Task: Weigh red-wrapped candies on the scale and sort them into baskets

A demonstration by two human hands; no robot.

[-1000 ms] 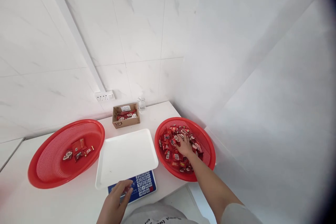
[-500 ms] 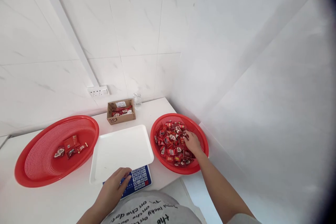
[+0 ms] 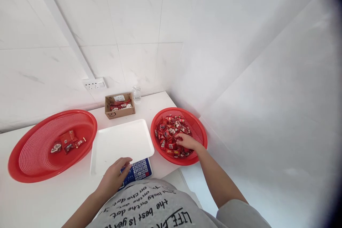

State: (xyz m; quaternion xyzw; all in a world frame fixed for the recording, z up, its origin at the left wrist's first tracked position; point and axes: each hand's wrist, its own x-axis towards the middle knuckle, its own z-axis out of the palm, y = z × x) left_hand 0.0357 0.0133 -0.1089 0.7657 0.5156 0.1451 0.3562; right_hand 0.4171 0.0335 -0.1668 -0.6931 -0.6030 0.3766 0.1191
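From the head camera: has right hand (image 3: 187, 141) palm-down in the round red plastic mesh basket (image 3: 200, 130) at right, fingers curled among small red-wrapped sweets (image 3: 167, 133), grip hidden; rests left hand (image 3: 114, 177), loosely open, on the blue scale keypad (image 3: 139, 170) under the white rectangular tray (image 3: 120, 144), seemingly for support

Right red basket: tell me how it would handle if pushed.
The right red basket would probably slide, not tip: it sits wide and shallow on the smooth white counter. Its thin mesh wall may flex, and the loose wrapped candies likely shift.
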